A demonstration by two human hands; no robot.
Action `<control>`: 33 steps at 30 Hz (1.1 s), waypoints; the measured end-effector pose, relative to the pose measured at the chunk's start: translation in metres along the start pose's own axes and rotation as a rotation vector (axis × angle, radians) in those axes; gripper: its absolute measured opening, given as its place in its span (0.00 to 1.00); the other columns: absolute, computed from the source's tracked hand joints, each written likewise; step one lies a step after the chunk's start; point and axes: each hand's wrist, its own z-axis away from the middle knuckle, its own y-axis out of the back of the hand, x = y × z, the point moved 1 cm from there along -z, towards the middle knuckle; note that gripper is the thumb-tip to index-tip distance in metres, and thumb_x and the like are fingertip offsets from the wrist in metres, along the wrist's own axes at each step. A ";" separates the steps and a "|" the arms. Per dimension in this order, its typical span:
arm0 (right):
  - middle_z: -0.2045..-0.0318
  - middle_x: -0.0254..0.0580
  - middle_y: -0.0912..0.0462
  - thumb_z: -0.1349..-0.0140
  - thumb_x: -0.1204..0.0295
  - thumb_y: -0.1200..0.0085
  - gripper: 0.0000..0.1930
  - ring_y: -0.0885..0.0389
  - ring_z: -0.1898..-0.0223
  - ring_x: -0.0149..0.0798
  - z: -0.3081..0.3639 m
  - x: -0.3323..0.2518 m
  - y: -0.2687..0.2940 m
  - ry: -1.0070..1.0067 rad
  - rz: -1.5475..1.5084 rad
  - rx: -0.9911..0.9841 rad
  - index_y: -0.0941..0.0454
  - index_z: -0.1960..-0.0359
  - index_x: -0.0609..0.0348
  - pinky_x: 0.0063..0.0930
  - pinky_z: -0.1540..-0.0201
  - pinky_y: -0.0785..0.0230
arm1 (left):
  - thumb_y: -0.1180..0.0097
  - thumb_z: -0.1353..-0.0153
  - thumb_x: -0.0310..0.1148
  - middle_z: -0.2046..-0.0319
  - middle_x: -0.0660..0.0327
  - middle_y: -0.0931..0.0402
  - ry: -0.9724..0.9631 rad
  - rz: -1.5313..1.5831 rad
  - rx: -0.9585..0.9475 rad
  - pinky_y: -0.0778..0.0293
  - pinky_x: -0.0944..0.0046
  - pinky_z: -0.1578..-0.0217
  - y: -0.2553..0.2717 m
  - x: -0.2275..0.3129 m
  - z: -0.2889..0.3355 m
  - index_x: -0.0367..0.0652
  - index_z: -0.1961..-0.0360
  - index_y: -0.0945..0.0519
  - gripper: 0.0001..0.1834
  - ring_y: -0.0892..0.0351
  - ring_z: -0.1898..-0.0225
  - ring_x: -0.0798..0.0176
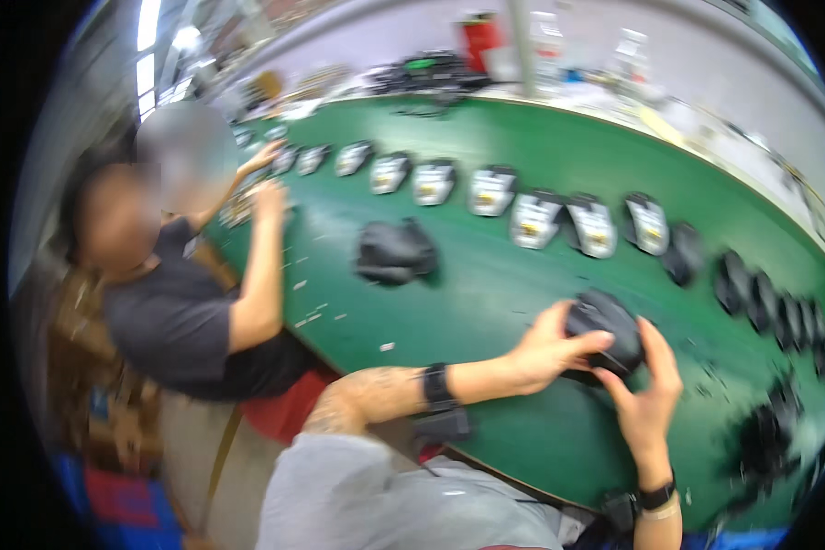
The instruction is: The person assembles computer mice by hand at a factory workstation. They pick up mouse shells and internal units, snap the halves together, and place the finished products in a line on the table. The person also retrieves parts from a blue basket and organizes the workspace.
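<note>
Both my hands hold one dark, rounded black piece [605,332] that rests on the green table [522,266]. My left hand [548,348] grips its left side, thumb laid across the front. Around its right side curl the fingers of my right hand [649,390]. Each of my wrists wears a black band. Another black piece [394,252] of the same kind lies alone farther left on the table, out of reach of either hand.
A curved row of black pieces with white labels [536,218] runs across the table, with plain black ones [770,302] at the right. A person in a dark shirt [183,312] sits at the left, hands on the table. Small white scraps dot the green surface.
</note>
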 end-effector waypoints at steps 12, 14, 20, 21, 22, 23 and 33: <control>0.53 0.55 0.25 0.60 0.76 0.34 0.30 0.25 0.52 0.51 -0.018 0.050 0.036 -0.064 0.024 0.328 0.30 0.51 0.70 0.34 0.50 0.32 | 0.43 0.43 0.38 0.40 0.48 0.44 -0.303 -0.839 -0.083 0.33 0.54 0.48 -0.033 0.030 -0.067 0.38 0.38 0.51 0.39 0.40 0.40 0.53; 0.55 0.56 0.25 0.58 0.75 0.34 0.29 0.24 0.54 0.50 -0.021 0.063 0.046 -0.143 0.031 0.432 0.30 0.52 0.72 0.34 0.51 0.32 | 0.42 0.45 0.38 0.40 0.48 0.44 -0.561 -1.260 -0.111 0.39 0.54 0.43 -0.030 0.041 -0.107 0.37 0.40 0.43 0.35 0.43 0.38 0.50; 0.59 0.55 0.24 0.56 0.70 0.34 0.28 0.24 0.57 0.50 -0.030 0.083 0.060 -0.240 0.149 0.595 0.29 0.54 0.73 0.34 0.53 0.32 | 0.50 0.42 0.48 0.42 0.48 0.39 -0.624 -1.886 0.060 0.46 0.50 0.40 -0.021 0.035 -0.205 0.46 0.41 0.36 0.30 0.42 0.39 0.46; 0.59 0.55 0.25 0.55 0.68 0.35 0.28 0.24 0.57 0.51 -0.035 0.082 0.059 -0.249 0.192 0.591 0.29 0.53 0.72 0.35 0.53 0.32 | 0.52 0.42 0.49 0.42 0.48 0.39 -0.621 -1.897 0.000 0.45 0.48 0.40 -0.004 0.036 -0.221 0.48 0.41 0.35 0.29 0.42 0.39 0.46; 0.59 0.54 0.25 0.55 0.67 0.35 0.28 0.24 0.57 0.51 -0.039 0.085 0.060 -0.266 0.250 0.591 0.29 0.53 0.72 0.35 0.53 0.32 | 0.53 0.41 0.49 0.42 0.49 0.39 -0.621 -1.896 -0.075 0.45 0.46 0.41 0.000 0.034 -0.232 0.50 0.42 0.35 0.28 0.41 0.40 0.47; 0.59 0.54 0.26 0.54 0.65 0.35 0.29 0.25 0.57 0.51 -0.043 0.092 0.062 -0.286 0.311 0.595 0.30 0.53 0.71 0.35 0.53 0.32 | 0.53 0.41 0.49 0.42 0.50 0.39 -0.604 -1.924 -0.098 0.44 0.45 0.42 -0.008 0.035 -0.231 0.51 0.42 0.34 0.27 0.41 0.40 0.47; 0.60 0.49 0.32 0.50 0.61 0.40 0.30 0.30 0.55 0.49 -0.093 0.138 0.048 -0.380 0.695 0.462 0.32 0.45 0.56 0.40 0.58 0.30 | 0.55 0.39 0.50 0.38 0.62 0.43 -0.508 -2.039 -0.227 0.54 0.26 0.45 0.007 0.061 -0.153 0.60 0.41 0.35 0.25 0.45 0.36 0.56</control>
